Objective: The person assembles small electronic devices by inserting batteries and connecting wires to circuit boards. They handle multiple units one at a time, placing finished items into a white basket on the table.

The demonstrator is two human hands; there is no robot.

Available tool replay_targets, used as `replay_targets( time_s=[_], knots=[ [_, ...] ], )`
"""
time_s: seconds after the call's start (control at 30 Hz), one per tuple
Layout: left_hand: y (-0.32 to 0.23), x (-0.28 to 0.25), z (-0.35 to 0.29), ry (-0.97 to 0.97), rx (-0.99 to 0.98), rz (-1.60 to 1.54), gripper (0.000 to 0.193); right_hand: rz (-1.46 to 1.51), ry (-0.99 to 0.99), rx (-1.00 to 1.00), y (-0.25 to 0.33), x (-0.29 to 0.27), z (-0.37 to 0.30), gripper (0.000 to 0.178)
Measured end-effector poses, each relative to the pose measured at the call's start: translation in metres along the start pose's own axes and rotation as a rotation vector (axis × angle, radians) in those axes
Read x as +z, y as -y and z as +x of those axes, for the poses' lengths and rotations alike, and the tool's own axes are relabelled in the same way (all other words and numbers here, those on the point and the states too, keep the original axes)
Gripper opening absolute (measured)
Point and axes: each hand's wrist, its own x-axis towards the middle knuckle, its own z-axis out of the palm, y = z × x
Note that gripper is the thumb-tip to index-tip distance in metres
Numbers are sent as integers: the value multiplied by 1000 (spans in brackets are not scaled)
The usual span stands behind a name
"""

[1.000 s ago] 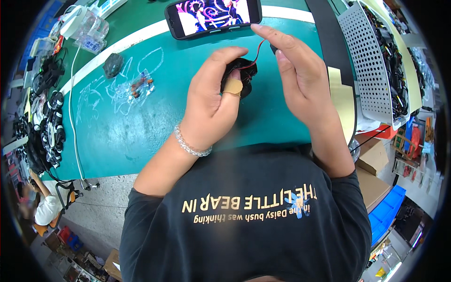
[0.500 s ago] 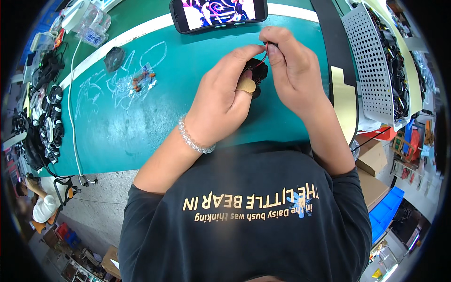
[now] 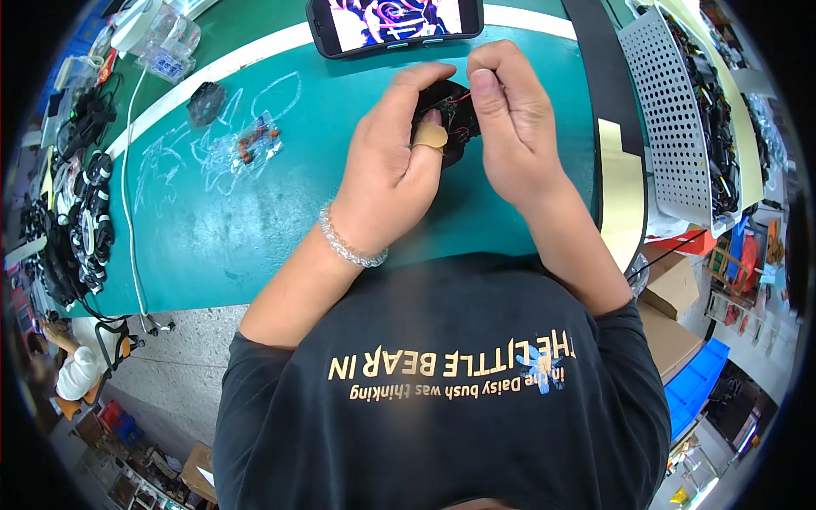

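Note:
My left hand (image 3: pixel 391 153) is wrapped round a black plastic housing (image 3: pixel 457 151) with thin red wires inside it. A tan finger cover or tape (image 3: pixel 430 135) sits on the left thumb, which presses over the housing's near side. My right hand (image 3: pixel 518 127) is closed in a pinch just right of the housing, thumb against curled fingers. Red wire (image 3: pixel 461 98) runs from the housing toward that pinch; its end is hidden, so whether the fingers grip it does not show. Both hands are above the green mat (image 3: pixel 323 144).
A phone (image 3: pixel 397 24) with a lit screen stands at the far edge. On the mat's left lie a clear bag of small orange-brown parts (image 3: pixel 257 143) and a dark faceted piece (image 3: pixel 206 104). Bundled black cables (image 3: pixel 98 212) lie farther left; a white perforated basket (image 3: pixel 671 119) stands right.
Both hands have shifted slightly left. The housing has turned so that more of its wired inside shows, and the right fingers have curled in more tightly.

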Motion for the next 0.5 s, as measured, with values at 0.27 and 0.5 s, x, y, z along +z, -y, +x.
replay_targets(
  time_s=[0.27, 0.5],
  knots=[
    [-1, 1, -2, 60, -231, -182, 33, -162, -77, -258, -9, 6, 8, 8],
    [-6, 0, 0, 174, -389, -466, 22, -90, -32, -200, 0, 4, 4, 26]
  ],
)
